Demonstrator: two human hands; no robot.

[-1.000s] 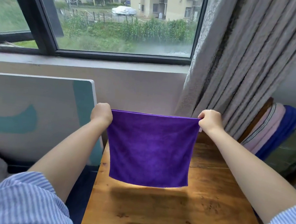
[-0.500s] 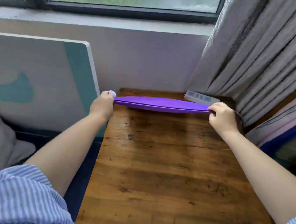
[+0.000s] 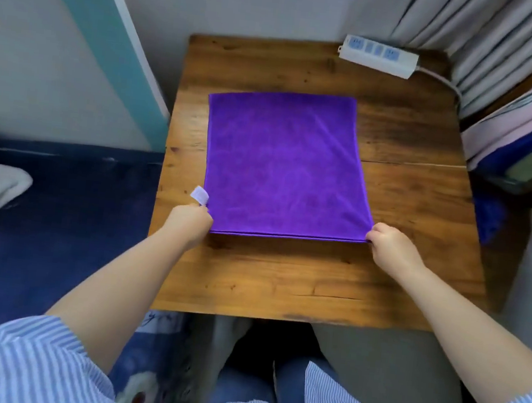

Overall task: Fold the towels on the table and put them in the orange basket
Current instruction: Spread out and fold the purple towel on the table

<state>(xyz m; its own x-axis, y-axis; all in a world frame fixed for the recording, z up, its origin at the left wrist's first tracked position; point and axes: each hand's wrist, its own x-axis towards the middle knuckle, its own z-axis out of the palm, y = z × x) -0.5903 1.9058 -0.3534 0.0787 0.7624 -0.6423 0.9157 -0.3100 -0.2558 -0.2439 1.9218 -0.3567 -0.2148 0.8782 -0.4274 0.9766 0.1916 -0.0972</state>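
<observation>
From the head view, I am only beginning: the square purple microfibre towel (image 3: 286, 164) is lying spread flat and unfolded in the middle of the worn wooden table (image 3: 397, 280), no fold made yet, and no orange basket is showing. My left hand (image 3: 190, 223) is pinching its near left corner, beside the white care label (image 3: 200, 195); my right hand (image 3: 388, 243) is pinching the near right corner. The cloth is looking smooth, with faint creases, its near hem straight.

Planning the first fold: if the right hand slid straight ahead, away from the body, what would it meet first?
Probably only bare table beside the purple towel; the power strip lies farther on, slightly left.
</observation>
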